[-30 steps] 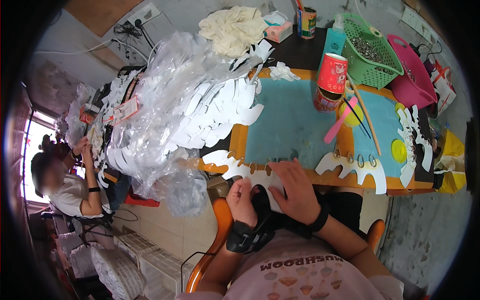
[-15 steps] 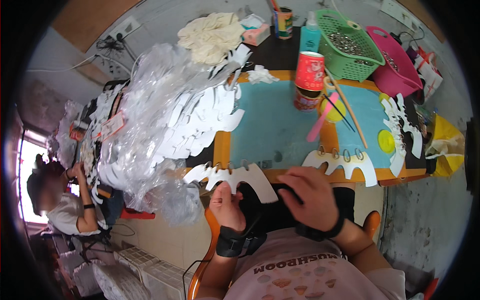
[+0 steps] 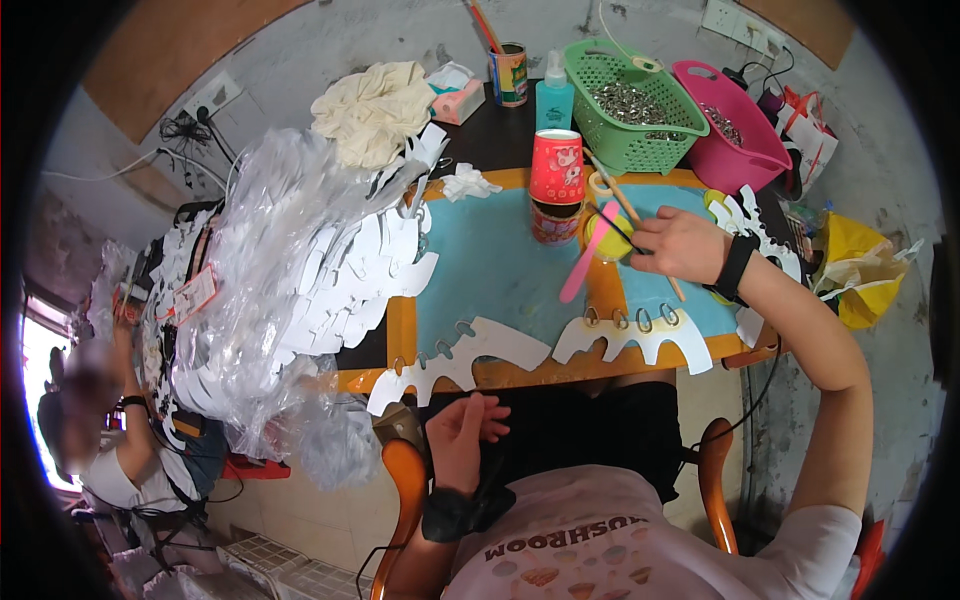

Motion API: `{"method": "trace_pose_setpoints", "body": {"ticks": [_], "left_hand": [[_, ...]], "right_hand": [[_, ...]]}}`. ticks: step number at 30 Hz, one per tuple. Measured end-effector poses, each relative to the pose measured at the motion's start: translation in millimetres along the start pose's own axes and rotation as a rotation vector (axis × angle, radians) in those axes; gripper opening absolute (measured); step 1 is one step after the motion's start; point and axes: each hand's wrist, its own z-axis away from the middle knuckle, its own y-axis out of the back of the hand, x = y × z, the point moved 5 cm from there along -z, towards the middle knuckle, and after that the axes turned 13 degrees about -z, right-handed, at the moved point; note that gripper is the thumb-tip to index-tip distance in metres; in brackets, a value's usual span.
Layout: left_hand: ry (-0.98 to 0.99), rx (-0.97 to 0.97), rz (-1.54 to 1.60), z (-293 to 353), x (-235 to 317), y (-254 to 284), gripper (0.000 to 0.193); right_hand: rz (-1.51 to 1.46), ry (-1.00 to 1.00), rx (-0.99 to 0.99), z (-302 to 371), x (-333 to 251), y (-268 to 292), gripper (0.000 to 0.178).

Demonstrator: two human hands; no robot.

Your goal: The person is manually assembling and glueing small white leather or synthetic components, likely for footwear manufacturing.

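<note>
Below the table's front edge, my left hand [image 3: 466, 437] is open and holds nothing, its fingers loosely extended. Just beyond it lies a scalloped white piece [image 3: 505, 343] with metal loops along its far edge. A second such white piece [image 3: 682, 342] rests to its right, also bearing loops. My right hand [image 3: 685, 243] reaches over the table's right side, fingers closed around the near end of a thin black stick [image 3: 612, 223]. Under that stick sit a yellow round lid or dish [image 3: 606, 246] and a pink spatula-like tool [image 3: 580, 268]. A wooden stick [image 3: 624, 200] passes beside my fingers.
Plastic-wrapped white pieces [image 3: 345, 280] heap at the left. A red cup [image 3: 556, 165] stands in a tin behind the tools. Green [image 3: 640, 145] and pink baskets [image 3: 735, 160] hold metal bits. More white pieces lie far right. Another person [image 3: 125, 455] works at the left.
My left hand has let go of the left white piece, now on the table edge, and drawn back. My right hand has moved right and away to the black stick. The view has shifted.
</note>
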Motion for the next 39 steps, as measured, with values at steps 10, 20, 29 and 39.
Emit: {"method": "trace_pose_setpoints", "body": {"ticks": [10, 20, 29, 39], "left_hand": [[-0.196, 0.049, -0.151, 11, 18, 12, 0.020], [-0.716, 0.578, -0.912, 5, 62, 49, 0.020], [-0.985, 0.390, -1.143, -27, 71, 28, 0.013], [-1.037, 0.149, -1.197, -43, 77, 32, 0.013]], "right_hand": [[-0.548, -0.384, 0.839, 45, 15, 38, 0.025], [-1.217, -0.459, 1.184, 60, -113, 68, 0.018], [-1.052, -0.324, 0.972, -16, -174, 33, 0.018], [-0.951, -0.133, 0.939, -31, -188, 31, 0.030]]}}
